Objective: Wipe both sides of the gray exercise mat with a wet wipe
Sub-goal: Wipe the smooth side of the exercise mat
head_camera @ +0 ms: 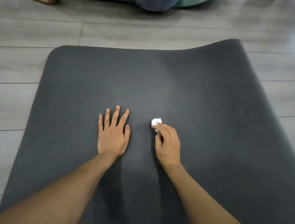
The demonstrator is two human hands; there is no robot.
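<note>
The dark gray exercise mat (pixel 71 83) lies spread on the floor and fills most of the view. Its far right corner curls up off the floor. My left hand (pixel 112 134) rests flat on the mat with its fingers straight and spread. To its right, my right hand (pixel 167 143) pinches a small crumpled white wet wipe (pixel 156 122) between its fingertips and holds it against the mat surface. A faint lighter streak on the mat runs away from the wipe toward the far edge.
Gray wood-look floor planks (pixel 111 32) surround the mat on the left, far and right sides. At the top edge lie a dark blue and green soft object (pixel 157 4) and a brown shape (pixel 46 1) at the far left.
</note>
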